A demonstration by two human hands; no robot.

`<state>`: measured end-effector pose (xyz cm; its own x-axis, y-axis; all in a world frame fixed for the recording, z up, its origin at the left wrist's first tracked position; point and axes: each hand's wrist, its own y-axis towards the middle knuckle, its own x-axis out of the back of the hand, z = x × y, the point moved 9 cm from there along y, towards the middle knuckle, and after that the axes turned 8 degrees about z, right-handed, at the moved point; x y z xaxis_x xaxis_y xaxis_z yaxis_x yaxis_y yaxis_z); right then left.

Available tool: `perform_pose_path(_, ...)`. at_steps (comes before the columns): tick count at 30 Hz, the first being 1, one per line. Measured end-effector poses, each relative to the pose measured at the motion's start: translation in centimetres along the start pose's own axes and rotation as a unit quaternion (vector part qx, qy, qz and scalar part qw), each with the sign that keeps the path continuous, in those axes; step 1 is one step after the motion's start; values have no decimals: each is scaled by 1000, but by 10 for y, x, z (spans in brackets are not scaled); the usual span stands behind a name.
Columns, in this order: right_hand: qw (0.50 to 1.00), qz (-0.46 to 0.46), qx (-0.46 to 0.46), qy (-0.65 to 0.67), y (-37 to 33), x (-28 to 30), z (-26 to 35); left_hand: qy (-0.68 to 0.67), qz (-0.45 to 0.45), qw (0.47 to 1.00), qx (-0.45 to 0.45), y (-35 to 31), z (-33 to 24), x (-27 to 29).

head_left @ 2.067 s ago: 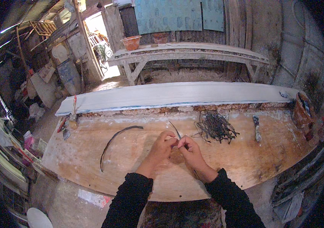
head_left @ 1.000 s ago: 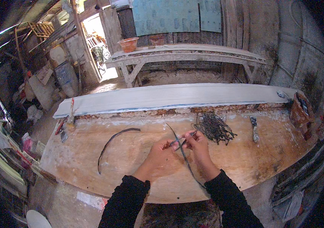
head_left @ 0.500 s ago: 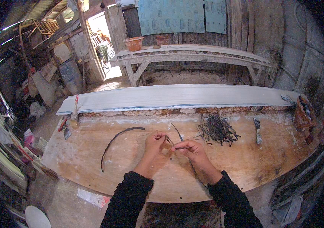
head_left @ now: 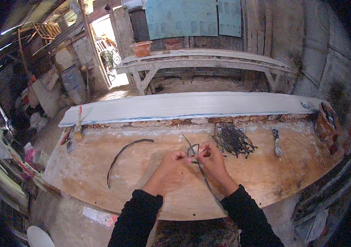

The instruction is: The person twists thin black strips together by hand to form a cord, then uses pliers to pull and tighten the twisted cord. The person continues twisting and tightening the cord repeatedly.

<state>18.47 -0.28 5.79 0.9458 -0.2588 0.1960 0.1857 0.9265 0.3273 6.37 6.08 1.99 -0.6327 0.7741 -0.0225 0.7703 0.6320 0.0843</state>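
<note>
Head view, looking down at a wooden board (head_left: pixel 101 168) that's seen some use: pale scuffs and white smears on top, darker stains over on the right. Along its far side runs a long white slab (head_left: pixel 183 107) with a blue line by its near edge. Past that there's a bench (head_left: pixel 225 52) with an orange bowl (head_left: pixel 141 49) toward its left end, a blue sheet (head_left: pixel 181 18) on the far wall, and a bright doorway (head_left: pixel 119 78) far left. Pretty dim and cluttered down the left side, tbh.

Now the hands. A dark strip (head_left: pixel 205 181) slants across the middle of the board, far tip poking out past the fingers, near end running down by the right sleeve (head_left: pixel 247 216). Between the hands it bends into a small loop. Left hand (head_left: pixel 168 165) has thumb and fingertips pinching it on the loop's left side; right hand (head_left: pixel 215 165) pinches on the right side, fingertips close to the left's. Can't tell exactly how the strands cross. A dark bundle (head_left: pixel 235 140) sits just right of the hands, and a curved band (head_left: pixel 122 155) lies well left.
</note>
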Motion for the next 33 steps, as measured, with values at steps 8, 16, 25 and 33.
perform_pose_path(8, 994, -89, -52, -45, 7, 26, -35, 52, 231, 971, -29, -16, -8, -60)
perform_pose_path(16, 987, -146, -12, -73, 5, 40, -25, 97, 76, 992, -31, -4, -8, -27)
perform_pose_path(25, 996, 69, -8, 57, 3, -7, -16, 111, -293, 949, -28, -15, -9, 73)
perform_pose_path(33, 922, 303, -63, 231, -25, -72, 12, 8, -313, 949, -36, -18, 1, 79)
